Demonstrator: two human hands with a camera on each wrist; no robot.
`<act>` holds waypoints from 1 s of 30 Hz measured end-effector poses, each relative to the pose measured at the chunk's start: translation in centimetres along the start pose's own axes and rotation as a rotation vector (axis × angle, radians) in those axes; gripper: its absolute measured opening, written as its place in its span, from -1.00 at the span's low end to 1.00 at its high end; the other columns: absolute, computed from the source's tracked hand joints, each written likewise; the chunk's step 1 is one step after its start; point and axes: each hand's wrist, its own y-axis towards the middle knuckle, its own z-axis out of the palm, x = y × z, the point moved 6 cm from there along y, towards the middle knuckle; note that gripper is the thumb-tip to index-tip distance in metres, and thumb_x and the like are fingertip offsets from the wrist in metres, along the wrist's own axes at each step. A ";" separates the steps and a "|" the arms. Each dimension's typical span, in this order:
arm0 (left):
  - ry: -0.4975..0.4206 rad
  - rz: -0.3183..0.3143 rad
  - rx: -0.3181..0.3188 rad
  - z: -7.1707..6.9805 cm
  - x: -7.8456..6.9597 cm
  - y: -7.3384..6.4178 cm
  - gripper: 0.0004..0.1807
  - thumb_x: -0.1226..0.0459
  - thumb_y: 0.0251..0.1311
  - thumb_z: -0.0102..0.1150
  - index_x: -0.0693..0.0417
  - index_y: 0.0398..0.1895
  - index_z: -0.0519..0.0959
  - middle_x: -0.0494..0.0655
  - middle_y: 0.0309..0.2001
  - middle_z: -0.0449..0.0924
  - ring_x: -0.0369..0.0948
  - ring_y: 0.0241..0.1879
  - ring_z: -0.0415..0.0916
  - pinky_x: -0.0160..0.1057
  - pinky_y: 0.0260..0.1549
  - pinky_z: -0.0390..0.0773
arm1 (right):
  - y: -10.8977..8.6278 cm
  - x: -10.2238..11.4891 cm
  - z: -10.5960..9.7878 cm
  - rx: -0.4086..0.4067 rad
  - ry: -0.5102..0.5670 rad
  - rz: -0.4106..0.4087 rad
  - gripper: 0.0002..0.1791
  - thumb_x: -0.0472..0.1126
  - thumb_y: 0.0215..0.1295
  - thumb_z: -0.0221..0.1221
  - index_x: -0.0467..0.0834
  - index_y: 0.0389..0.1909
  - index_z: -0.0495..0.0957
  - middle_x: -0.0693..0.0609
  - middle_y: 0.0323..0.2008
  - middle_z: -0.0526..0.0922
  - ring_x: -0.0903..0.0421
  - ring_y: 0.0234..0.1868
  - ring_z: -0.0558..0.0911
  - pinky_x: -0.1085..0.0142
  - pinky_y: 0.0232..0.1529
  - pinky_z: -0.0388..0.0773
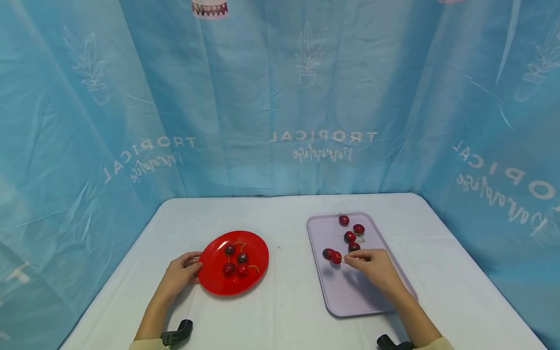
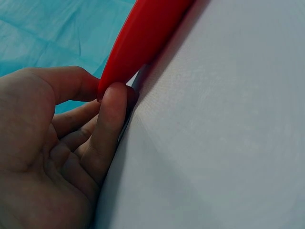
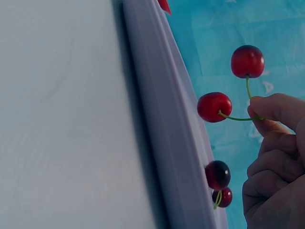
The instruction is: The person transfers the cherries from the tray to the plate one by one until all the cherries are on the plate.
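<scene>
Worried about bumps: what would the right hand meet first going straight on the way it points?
Probably the red plate: the right hand looks raised enough to clear the tray's rim, though height is unclear.

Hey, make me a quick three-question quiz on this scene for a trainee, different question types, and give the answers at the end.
1. How many cherries lie on the red plate?

2. What does the left hand pinch?
a) the tray's edge
b) the plate's rim
c) a cherry stem

3. True or false: the right hand grips its two cherries by the fruit itself.

Key:
1. Four.
2. b.
3. False; it pinches them by their stems.
</scene>
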 end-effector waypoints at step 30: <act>-0.009 -0.005 0.008 -0.1 -0.3 -0.2 -0.55 0.29 0.28 0.11 0.27 0.21 0.40 0.19 0.00 0.54 -0.09 -0.23 0.57 -0.26 -0.33 0.64 | 1.3 4.1 5.0 0.069 -0.001 -0.106 -0.92 -0.12 0.10 0.38 -0.01 -0.38 0.76 0.06 -0.46 0.67 0.06 -0.35 0.49 0.24 -0.35 0.41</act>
